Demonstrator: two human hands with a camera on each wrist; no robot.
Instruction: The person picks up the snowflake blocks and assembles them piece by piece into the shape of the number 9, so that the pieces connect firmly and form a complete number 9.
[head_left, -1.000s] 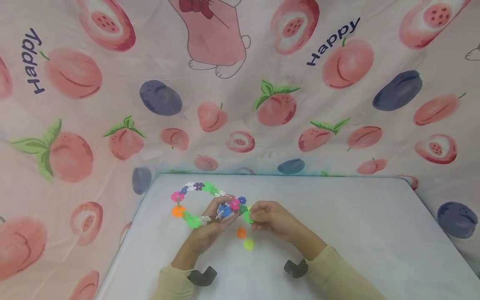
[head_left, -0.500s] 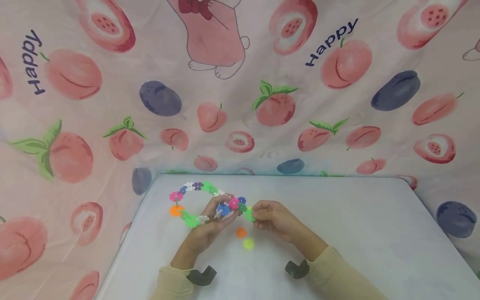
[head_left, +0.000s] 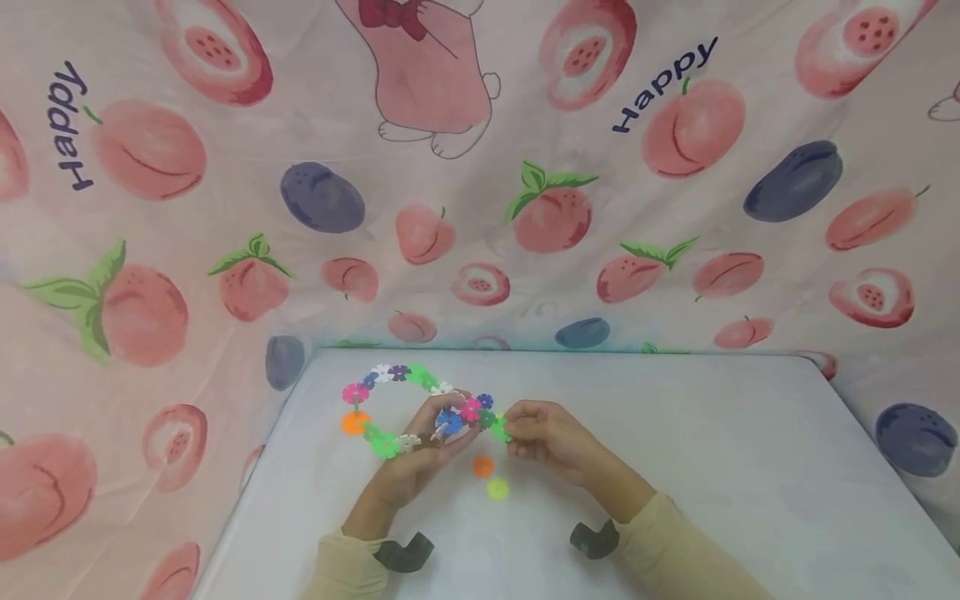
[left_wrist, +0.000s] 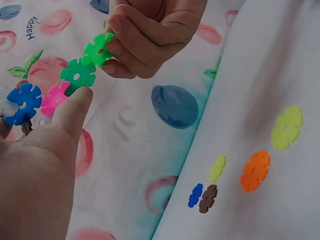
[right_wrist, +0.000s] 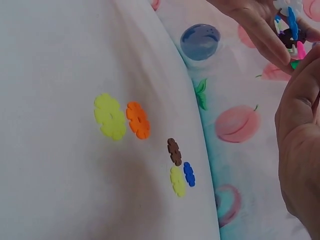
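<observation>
A chain of colourful notched snowflake discs loops over the left side in the head view, with an orange disc [head_left: 356,423] at its outer end. My left hand [head_left: 420,458] holds the chain near a blue disc [left_wrist: 24,104] and a pink disc [left_wrist: 54,99]. In the left wrist view its thumb touches the edge of a dark green disc [left_wrist: 77,75]. My right hand [head_left: 551,442] pinches a bright green disc [left_wrist: 98,50], which meets the dark green one edge to edge. The right wrist view hides most of this behind the right hand [right_wrist: 302,135].
On the white table [head_left: 720,467] lie a loose orange disc [head_left: 483,467] and a yellow disc [head_left: 498,489]. Near them are a brown disc [right_wrist: 174,152], a smaller-looking blue disc [right_wrist: 189,174] and another yellow disc [right_wrist: 177,181]. A fruit-printed cloth [head_left: 465,200] hangs behind.
My right hand has shifted slightly to the right with the bright green disc. The left hand and the chain have barely moved.
</observation>
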